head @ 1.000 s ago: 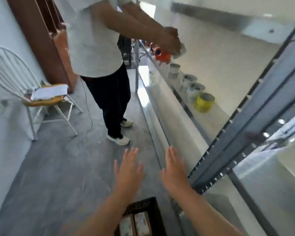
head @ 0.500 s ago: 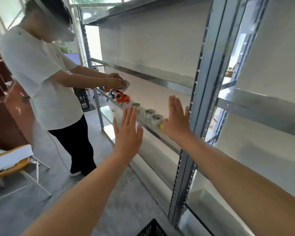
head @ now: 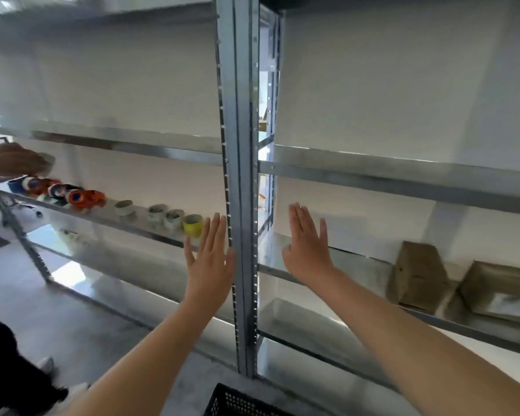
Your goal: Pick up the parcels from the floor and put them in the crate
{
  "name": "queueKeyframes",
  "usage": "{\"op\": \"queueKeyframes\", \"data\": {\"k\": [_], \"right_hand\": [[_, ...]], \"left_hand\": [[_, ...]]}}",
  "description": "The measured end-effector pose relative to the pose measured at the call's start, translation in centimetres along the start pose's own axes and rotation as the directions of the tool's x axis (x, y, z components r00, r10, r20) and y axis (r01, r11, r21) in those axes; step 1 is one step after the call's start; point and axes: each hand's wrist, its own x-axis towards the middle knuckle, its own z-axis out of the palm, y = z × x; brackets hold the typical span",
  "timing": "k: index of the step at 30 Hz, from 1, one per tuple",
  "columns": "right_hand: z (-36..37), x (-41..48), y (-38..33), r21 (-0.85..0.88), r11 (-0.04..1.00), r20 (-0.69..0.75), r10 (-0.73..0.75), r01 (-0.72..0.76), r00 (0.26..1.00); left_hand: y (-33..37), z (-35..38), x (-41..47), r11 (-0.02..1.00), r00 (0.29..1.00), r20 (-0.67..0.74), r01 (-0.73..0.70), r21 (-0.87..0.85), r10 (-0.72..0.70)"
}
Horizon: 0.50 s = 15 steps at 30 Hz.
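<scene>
Both my arms are stretched out in front of a metal shelving rack. My left hand [head: 209, 261] is flat with straight fingers and holds nothing, just left of the rack's upright post [head: 240, 175]. My right hand [head: 306, 244] is also flat and empty, to the right of that post. Only a corner of the black perforated crate [head: 237, 402] shows at the bottom edge, on the floor below my arms. No parcels are visible in this view; the crate's inside is out of frame.
Tape rolls [head: 168, 217] and a yellow roll [head: 192, 225] line the left shelf. Another person's hand [head: 11, 160] reaches over that shelf at far left, their shoes [head: 47, 366] on the floor. Two brown cardboard boxes [head: 418, 277] sit on the right shelf.
My view has swung up and right, from the floor and crate to the shelving. Both hands stayed flat and raised; the other person has slid to the left edge.
</scene>
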Motion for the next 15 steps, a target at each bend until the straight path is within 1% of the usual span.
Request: {"op": "queueKeyframes", "data": {"k": [3,7,11,13,15], "right_hand": [[-2.2,-2.6,4.7,-0.062,0.995,-0.009,0.084,-0.084,0.996],[-5.5,-4.7,10.0,-0.08,0.977,-0.066,0.19,-0.195,0.979],[-7.5,-7.8,14.6,-0.085,0.961,-0.092,0.256,-0.264,0.962],[-8.2,-9.5,17.1,-0.086,0.958,-0.091,0.266,-0.274,0.96],[-9.3,-11.8,20.0,-0.087,0.952,-0.081,0.285,-0.292,0.955]], "left_hand": [[2.1,1.5,-1.3,0.995,0.994,0.092,-0.061,0.077,0.054],[6.0,2.3,-0.9,0.989,0.994,0.087,-0.081,0.122,0.07],[11.2,4.2,-1.2,0.986,0.986,0.097,-0.143,0.09,0.135],[14.6,5.4,-2.1,0.984,0.979,0.118,-0.172,0.051,0.165],[18.8,6.7,-3.9,0.982,0.968,0.168,-0.188,-0.004,0.186]]}}
